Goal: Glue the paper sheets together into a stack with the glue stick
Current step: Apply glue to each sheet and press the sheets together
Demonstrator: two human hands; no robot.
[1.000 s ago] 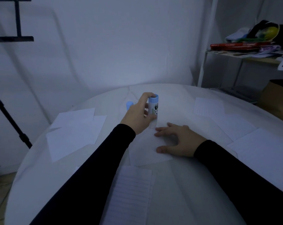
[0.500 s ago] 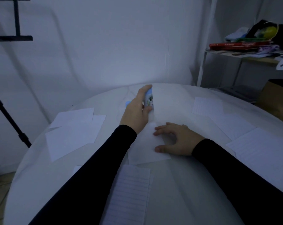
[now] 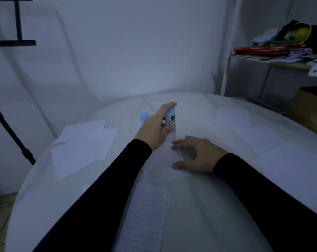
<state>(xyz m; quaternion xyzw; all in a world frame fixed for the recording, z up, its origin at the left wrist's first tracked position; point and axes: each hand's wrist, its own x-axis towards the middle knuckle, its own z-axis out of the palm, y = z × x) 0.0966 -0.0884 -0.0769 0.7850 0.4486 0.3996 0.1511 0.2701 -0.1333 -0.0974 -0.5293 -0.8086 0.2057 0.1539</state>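
Observation:
My left hand [image 3: 155, 129] grips an upright glue stick [image 3: 171, 120], white with a blue top, its lower end down on the far edge of a white paper sheet [image 3: 161, 167] in the middle of the round table. My right hand [image 3: 196, 154] rests on that sheet with spread fingers, pressing it flat. The stick's blue cap [image 3: 143, 117] stands on the table just behind my left hand. Blank sheets [image 3: 83, 144] lie to the left. Lined sheets lie near the front [image 3: 145, 215] and to the right [image 3: 232, 118].
The round white table [image 3: 208, 206] holds more lined paper at the right edge [image 3: 295, 166]. A metal shelf [image 3: 274, 59] with books and clutter stands at the back right, a brown box [image 3: 308, 108] below it. A black tripod leg [image 3: 10, 131] stands at the left.
My left hand carried the glue stick away from me along the sheet, then brought it back toward me and stood it upright again. My right hand stayed on the sheet.

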